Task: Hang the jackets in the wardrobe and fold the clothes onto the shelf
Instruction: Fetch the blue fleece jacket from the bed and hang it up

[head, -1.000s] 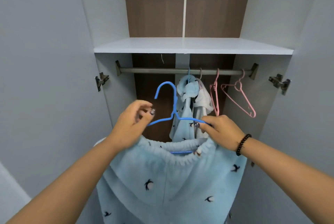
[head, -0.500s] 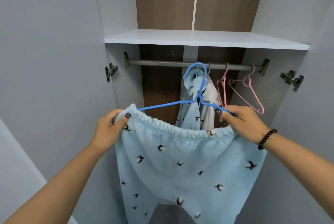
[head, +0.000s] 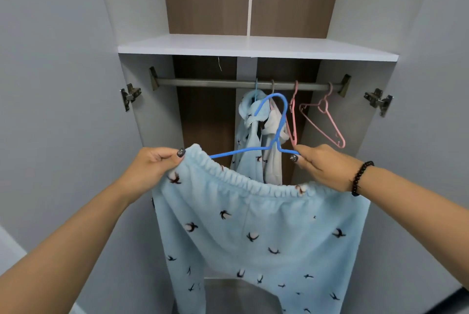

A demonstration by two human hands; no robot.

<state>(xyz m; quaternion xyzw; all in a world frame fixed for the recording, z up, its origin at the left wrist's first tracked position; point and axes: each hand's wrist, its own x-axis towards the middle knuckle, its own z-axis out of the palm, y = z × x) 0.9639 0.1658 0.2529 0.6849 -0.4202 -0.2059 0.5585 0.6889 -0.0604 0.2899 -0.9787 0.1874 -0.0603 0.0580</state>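
1. The left door (head: 50,110) of the wardrobe stands open, and its hinge (head: 130,95) shows at the edge.
2. The left hand (head: 154,169) pinches the left end of the pants' waistband, with fingers curled around the fluffy cloth.
3. The pants (head: 253,232) are light blue with little dark birds. They hang down between the two hands, in front of the open wardrobe and below the rod.
4. A second ago the pants sat low and bunched up. Now the waistband is pulled wide and lifted higher, so the pants hang flat.
5. The blue hanger (head: 276,131) was over on the left before. Now its hook is up near the rod (head: 203,83), but not on it yet.
6. I think the next job is to hook it onto the rod.
7. Behind it, a blue top (head: 250,141) already hangs on the rod, and the shelf (head: 253,46) is above.
8. The right hand (head: 324,166) grips the right end of the hanger and the waistband together.
9. Two pink hangers (head: 327,123) hang on the rod to the right.
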